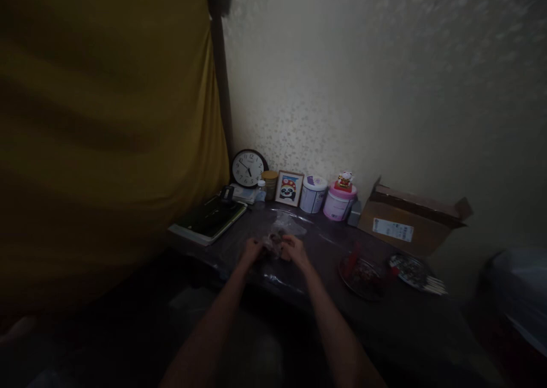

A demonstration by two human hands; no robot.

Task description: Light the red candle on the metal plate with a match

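In the dim head view, both my hands meet over the dark tabletop. My left hand [253, 249] is closed, its fingertips pinching the near left edge of a small crumpled clear plastic bag [272, 241]. From the other side my right hand [294, 248] grips the same bag, thumb and fingers bent around its edge. Small reddish or brownish bits seem to show through the plastic, too dark to name. Just behind the hands lies another piece of clear plastic [291, 224], flat on the table.
A round clock [249, 168], a framed panda picture [289, 189], a white tub [313, 195] and a pink-lidded tub [339, 202] line the wall. Rightward are a cardboard box [405, 220], a plate [342, 271] of dark reddish items and a patterned tray [412, 271]. Books [209, 220] lie left.
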